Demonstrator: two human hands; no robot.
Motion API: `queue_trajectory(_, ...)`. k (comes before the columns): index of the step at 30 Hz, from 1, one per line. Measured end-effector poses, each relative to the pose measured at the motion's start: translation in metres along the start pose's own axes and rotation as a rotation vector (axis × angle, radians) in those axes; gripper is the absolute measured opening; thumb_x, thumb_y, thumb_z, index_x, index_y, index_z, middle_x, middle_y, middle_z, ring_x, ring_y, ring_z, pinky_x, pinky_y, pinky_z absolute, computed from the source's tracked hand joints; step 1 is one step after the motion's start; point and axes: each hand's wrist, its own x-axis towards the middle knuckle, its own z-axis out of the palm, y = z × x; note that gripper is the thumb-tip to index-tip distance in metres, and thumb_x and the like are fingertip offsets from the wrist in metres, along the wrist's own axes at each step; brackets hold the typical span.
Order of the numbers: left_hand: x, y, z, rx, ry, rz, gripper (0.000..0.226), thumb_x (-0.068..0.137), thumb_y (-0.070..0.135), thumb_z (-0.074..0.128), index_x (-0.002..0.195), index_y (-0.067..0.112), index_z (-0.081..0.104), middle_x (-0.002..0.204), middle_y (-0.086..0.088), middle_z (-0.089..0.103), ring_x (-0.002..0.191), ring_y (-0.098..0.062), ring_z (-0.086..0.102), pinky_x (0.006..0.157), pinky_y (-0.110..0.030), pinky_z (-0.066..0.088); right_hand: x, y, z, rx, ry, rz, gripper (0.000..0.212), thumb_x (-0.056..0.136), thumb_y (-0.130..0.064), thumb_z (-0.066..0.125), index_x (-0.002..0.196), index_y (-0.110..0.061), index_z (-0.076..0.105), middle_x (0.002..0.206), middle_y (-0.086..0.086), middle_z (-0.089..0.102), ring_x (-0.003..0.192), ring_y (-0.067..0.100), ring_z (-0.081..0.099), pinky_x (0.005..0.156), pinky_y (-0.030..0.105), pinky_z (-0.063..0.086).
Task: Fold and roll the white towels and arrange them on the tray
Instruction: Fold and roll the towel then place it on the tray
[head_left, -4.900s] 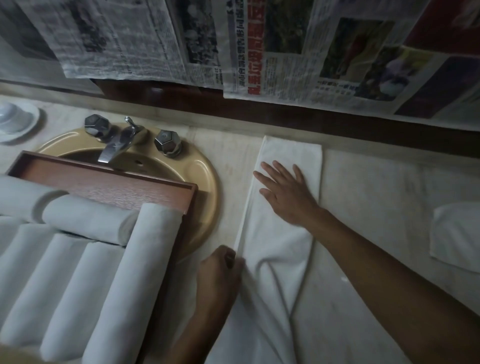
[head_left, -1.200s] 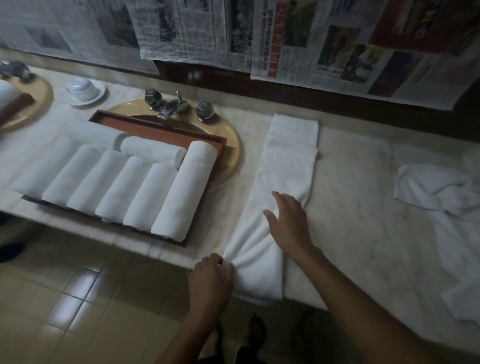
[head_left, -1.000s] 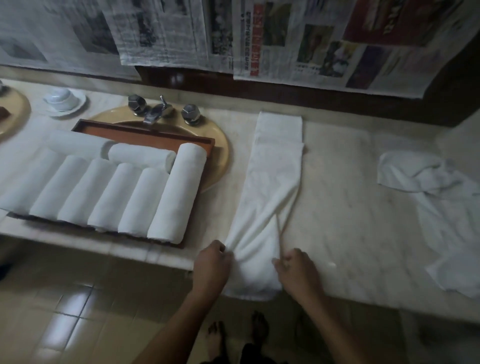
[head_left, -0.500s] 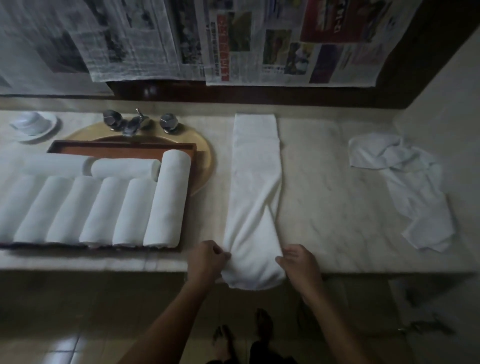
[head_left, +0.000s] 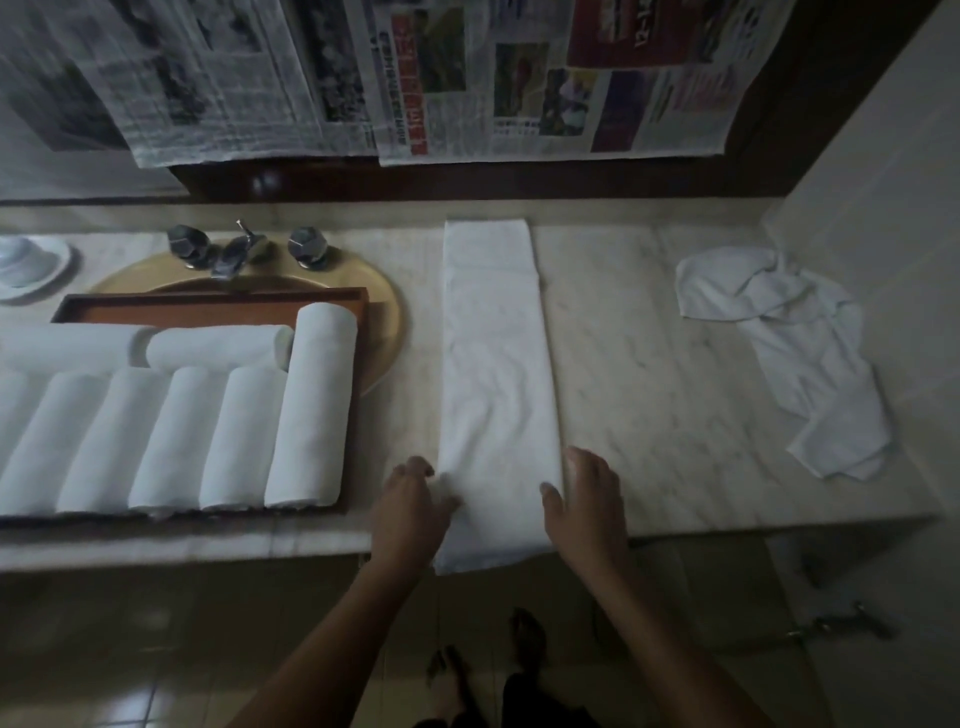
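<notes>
Head view: the folded towel (head_left: 497, 384) is laid as a long strip at frame centre. Its lower left edge is pinched by the left hand (head_left: 413, 506), and its lower right edge is touched by the right hand (head_left: 584, 501), fingers relaxed. Rolled towels (head_left: 311, 405) are held in the tray (head_left: 208, 304), left.

Dim marble counter (head_left: 649, 364), newspaper-covered wall (head_left: 311, 78)
</notes>
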Motion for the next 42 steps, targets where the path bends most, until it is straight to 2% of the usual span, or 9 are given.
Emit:
queue_trajectory(2, 0.007, 0.009, 0.012, 0.049, 0.115, 0.196, 0.047, 0.093, 0.038, 0.07, 0.133, 0.019, 0.055, 0.132, -0.003, 0.057, 0.119, -0.024, 0.056, 0.093, -0.036, 0.048, 0.016, -0.007, 0.009, -0.128, -0.046, -0.168, 0.056, 0.097, -0.027, 0.066, 0.148, -0.015, 0.049, 0.156, 0.012, 0.044, 0.142, 0.032, 0.041, 0.112, 0.047, 0.04)
queue_trajectory(5, 0.023, 0.009, 0.03, 0.335, 0.024, 0.47, 0.054, 0.106, 0.04, 0.044, 0.158, 0.027, 0.033, 0.167, -0.002, 0.028, 0.155, -0.027, 0.024, 0.119, -0.05, 0.031, 0.032, -0.002, 0.029, -0.382, -0.241, -0.336, 0.058, 0.107, -0.038, 0.044, 0.161, -0.026, 0.028, 0.171, 0.004, 0.016, 0.158, 0.026, 0.012, 0.124, 0.058, 0.021)
queue_trajectory(8, 0.033, -0.015, 0.033, 0.514, -0.016, 0.491, 0.06, 0.106, 0.045, 0.019, 0.162, 0.024, 0.025, 0.171, -0.002, 0.019, 0.157, -0.028, 0.008, 0.123, -0.061, 0.017, 0.041, 0.017, 0.031, -0.47, -0.228, -0.331, 0.06, 0.107, -0.041, 0.036, 0.163, -0.027, 0.022, 0.172, 0.001, 0.012, 0.159, 0.025, 0.007, 0.124, 0.062, 0.014)
queue_trajectory(12, 0.039, -0.013, 0.031, 0.448, 0.065, 0.413, 0.065, 0.103, 0.044, 0.021, 0.162, 0.018, 0.026, 0.171, -0.004, 0.015, 0.159, -0.031, 0.006, 0.124, -0.059, 0.01, 0.054, 0.02, 0.029, -0.409, -0.067, -0.168, 0.063, 0.106, -0.039, 0.038, 0.163, -0.019, 0.023, 0.171, 0.007, 0.017, 0.158, 0.028, 0.013, 0.124, 0.058, 0.015)
queue_trajectory(16, 0.068, 0.029, 0.048, 0.332, 0.014, 0.548, 0.063, 0.106, 0.052, 0.012, 0.164, 0.028, 0.013, 0.172, 0.003, 0.0, 0.159, -0.019, -0.009, 0.128, -0.054, 0.001, 0.067, 0.001, 0.052, -0.403, -0.144, -0.324, 0.062, 0.104, -0.043, 0.028, 0.16, -0.019, 0.032, 0.17, 0.008, 0.022, 0.158, 0.027, 0.017, 0.122, 0.062, 0.022)
queue_trajectory(22, 0.104, -0.014, 0.031, 0.22, 0.13, 0.328, 0.067, 0.103, 0.045, 0.021, 0.165, 0.02, 0.01, 0.172, -0.003, -0.001, 0.159, -0.023, -0.006, 0.126, -0.059, 0.005, 0.12, 0.049, 0.028, -0.347, -0.042, -0.161, 0.062, 0.102, -0.037, 0.024, 0.159, -0.015, 0.034, 0.167, 0.009, 0.029, 0.156, 0.03, 0.023, 0.122, 0.061, 0.02)
queue_trajectory(25, 0.086, 0.004, 0.041, 0.203, 0.15, 0.454, 0.069, 0.102, 0.043, 0.027, 0.165, 0.02, 0.011, 0.173, -0.005, 0.002, 0.16, -0.025, -0.001, 0.127, -0.056, 0.001, 0.12, 0.027, 0.031, -0.307, -0.016, -0.232, 0.062, 0.104, -0.037, 0.027, 0.162, -0.016, 0.028, 0.17, 0.01, 0.022, 0.157, 0.031, 0.017, 0.123, 0.059, 0.018)
queue_trajectory(28, 0.076, 0.017, 0.062, 0.249, 0.061, 0.572, 0.063, 0.106, 0.044, 0.02, 0.165, 0.02, 0.016, 0.173, -0.003, 0.004, 0.16, -0.023, 0.003, 0.125, -0.062, 0.011, 0.097, 0.005, 0.051, -0.332, -0.108, -0.404, 0.06, 0.107, -0.04, 0.032, 0.163, -0.019, 0.026, 0.172, 0.006, 0.014, 0.159, 0.025, 0.007, 0.125, 0.059, 0.015)
queue_trajectory(42, 0.225, 0.059, 0.05, 0.431, 0.09, 0.49, 0.066, 0.104, 0.052, 0.017, 0.164, 0.024, 0.023, 0.171, -0.002, 0.015, 0.159, -0.022, 0.011, 0.122, -0.063, 0.009, 0.258, -0.016, 0.082, -0.422, -0.099, -0.432, 0.061, 0.103, -0.045, 0.027, 0.159, -0.022, 0.036, 0.169, 0.005, 0.024, 0.157, 0.023, 0.018, 0.123, 0.062, 0.011)
